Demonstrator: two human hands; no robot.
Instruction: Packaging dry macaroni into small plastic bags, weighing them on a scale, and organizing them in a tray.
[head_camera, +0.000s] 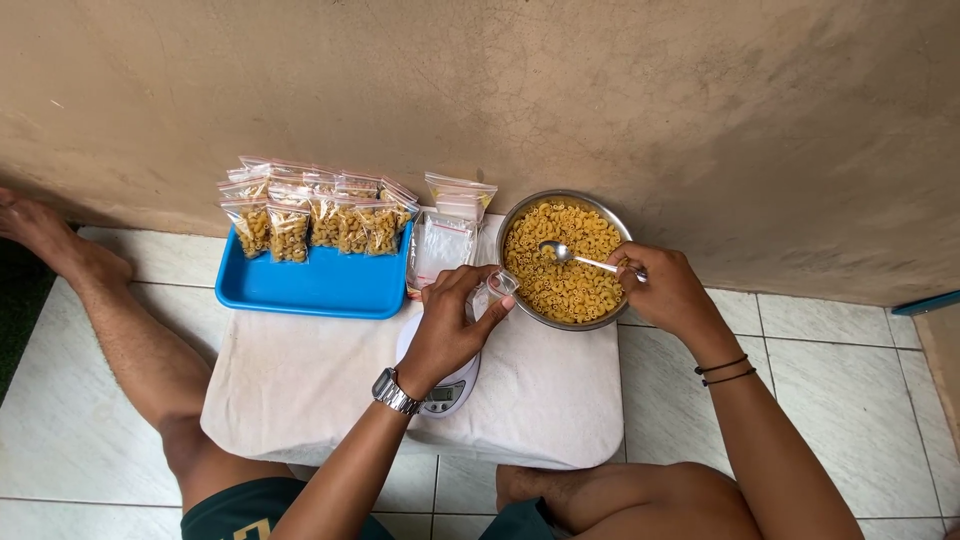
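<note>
- Upper left of the frame: filled bags (318, 215) are standing in the blue tray (310, 285); its front half is staying bare.
- Centre: my left hand (452, 325) is pinching a small clear bag (492, 290) open over the scale (445, 390).
- Right: my right hand (668, 290) is gripping the spoon (575, 258), dipping into the macaroni bowl (512, 225), much still unbagged, wall close behind.

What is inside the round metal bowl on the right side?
The round metal bowl holds yellow elbow-shaped pasta. A metal spoon, held by the right hand, rests on the pasta. The bowl's bottom cannot be seen; the pasta covers it.
</note>
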